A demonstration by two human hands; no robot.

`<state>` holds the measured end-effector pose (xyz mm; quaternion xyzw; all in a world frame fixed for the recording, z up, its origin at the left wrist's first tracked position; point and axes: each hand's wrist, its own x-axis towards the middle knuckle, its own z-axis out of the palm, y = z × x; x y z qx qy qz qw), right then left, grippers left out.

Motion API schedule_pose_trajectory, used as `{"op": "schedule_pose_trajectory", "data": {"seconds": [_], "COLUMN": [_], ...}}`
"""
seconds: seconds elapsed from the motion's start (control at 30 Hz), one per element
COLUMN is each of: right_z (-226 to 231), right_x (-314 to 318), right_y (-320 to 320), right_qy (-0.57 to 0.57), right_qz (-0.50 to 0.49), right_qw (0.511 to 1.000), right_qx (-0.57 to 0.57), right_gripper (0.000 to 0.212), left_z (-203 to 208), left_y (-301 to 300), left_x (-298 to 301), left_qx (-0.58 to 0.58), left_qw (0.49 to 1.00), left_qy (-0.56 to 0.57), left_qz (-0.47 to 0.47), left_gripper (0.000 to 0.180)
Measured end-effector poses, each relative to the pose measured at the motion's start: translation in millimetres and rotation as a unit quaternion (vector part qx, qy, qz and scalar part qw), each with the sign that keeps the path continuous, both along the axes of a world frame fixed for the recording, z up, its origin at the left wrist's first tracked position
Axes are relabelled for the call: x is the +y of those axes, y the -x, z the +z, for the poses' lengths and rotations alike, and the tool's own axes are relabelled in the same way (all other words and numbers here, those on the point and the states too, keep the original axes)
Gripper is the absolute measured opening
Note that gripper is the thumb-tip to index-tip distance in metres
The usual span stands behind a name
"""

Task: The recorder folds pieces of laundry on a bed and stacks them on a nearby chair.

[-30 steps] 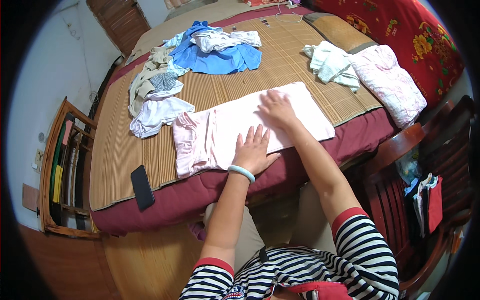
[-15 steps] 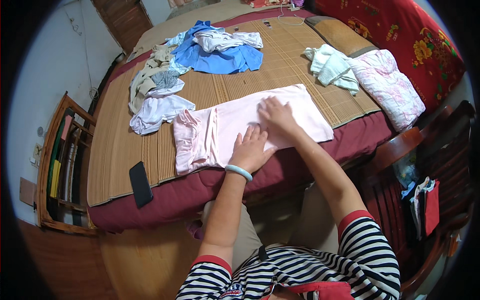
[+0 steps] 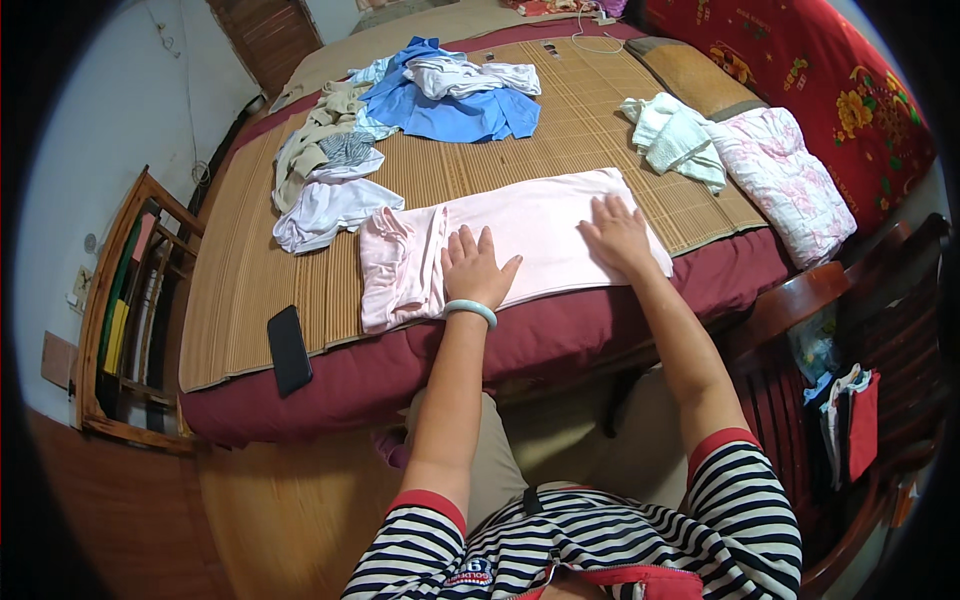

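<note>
A pale pink garment (image 3: 545,220), folded into a long rectangle, lies on the bamboo mat (image 3: 490,165) along the near edge of the bed. Its left end is gathered in loose folds. My left hand (image 3: 477,272), with a pale bangle at the wrist, rests flat beside those folds, fingers spread. Toward the garment's right end, my right hand (image 3: 615,238) lies flat with its fingers apart. Neither hand grips the cloth.
Crumpled clothes, among them a blue garment (image 3: 455,110) and a white one (image 3: 335,212), lie at the far left. A black phone (image 3: 288,352) sits near the bed's front edge. A pale green towel (image 3: 672,140) and a pink-white pillow (image 3: 785,180) lie right, near a wooden chair (image 3: 790,300).
My hands have moved apart over the pink garment, the left one toward the gathered end and the right one toward the other end. The view has shifted slightly.
</note>
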<state>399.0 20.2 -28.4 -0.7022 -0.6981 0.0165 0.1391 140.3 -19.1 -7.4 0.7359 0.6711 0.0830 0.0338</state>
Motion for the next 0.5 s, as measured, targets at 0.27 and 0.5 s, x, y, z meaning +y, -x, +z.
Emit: {"op": "schedule_pose_trajectory", "data": {"seconds": [0.27, 0.5], "right_z": [-10.7, 3.4], "right_x": [-6.0, -35.2], "right_y": [-12.5, 50.7], "right_qy": [-0.046, 0.004], "right_qz": [-0.02, 0.17], "right_qw": [0.998, 0.983], "right_qx": [-0.029, 0.075], "right_gripper": [0.063, 0.058], "left_z": [8.1, 4.3], "left_y": [-20.2, -25.5], "left_x": [-9.1, -15.4], "left_qx": [-0.008, -0.02], "left_qw": [0.997, 0.98], "left_qy": [0.012, 0.003], "left_qz": [-0.082, -0.199], "left_gripper": [0.061, 0.055]}}
